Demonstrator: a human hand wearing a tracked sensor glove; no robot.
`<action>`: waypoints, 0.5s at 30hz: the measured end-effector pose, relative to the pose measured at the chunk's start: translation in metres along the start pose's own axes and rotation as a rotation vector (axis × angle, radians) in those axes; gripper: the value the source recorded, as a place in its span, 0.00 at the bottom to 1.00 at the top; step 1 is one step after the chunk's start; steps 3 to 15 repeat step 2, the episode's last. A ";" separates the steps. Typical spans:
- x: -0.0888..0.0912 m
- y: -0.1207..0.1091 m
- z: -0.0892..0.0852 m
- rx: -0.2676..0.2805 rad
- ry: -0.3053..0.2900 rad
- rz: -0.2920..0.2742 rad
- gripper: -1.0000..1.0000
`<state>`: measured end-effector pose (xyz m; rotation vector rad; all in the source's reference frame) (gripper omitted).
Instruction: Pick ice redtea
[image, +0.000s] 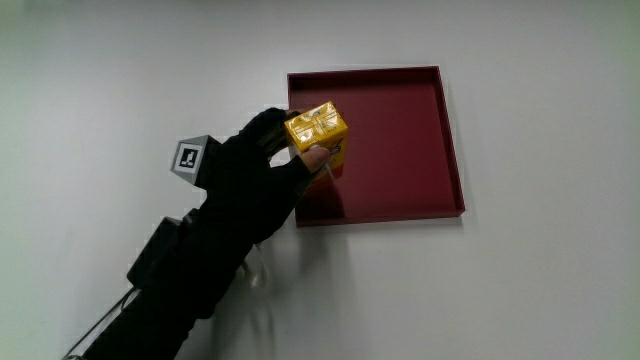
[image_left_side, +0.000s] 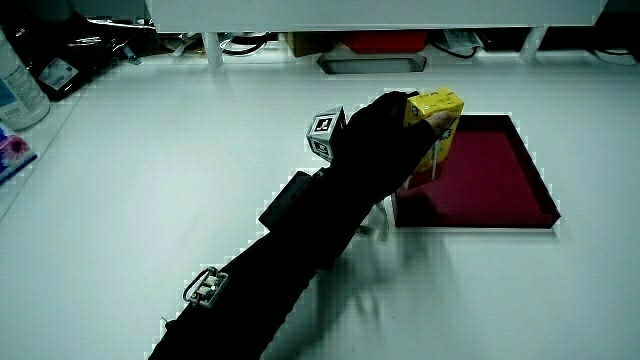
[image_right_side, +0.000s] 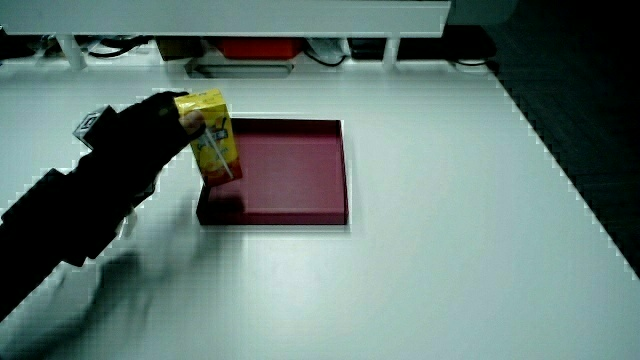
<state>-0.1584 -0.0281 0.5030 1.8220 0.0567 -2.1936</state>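
Clamped in the hand (image: 262, 178) near its top, ice redtea carton (image: 318, 133) upright with long axis vertical, over the red tray's (image: 400, 150) edge nearest the forearm, apparently lifted clear of the tray floor.

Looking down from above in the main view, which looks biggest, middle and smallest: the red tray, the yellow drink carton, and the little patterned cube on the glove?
1. Tray, clearly the largest.
2. Carton, held in the hand.
3. Cube, smallest, though not far short of the carton.
The carton is lifted nearer the camera, which may flatter it.
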 end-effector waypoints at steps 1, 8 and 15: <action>0.003 0.000 0.001 0.000 -0.011 -0.007 1.00; 0.006 -0.001 0.002 0.001 -0.027 -0.016 1.00; 0.006 -0.001 0.002 0.001 -0.027 -0.016 1.00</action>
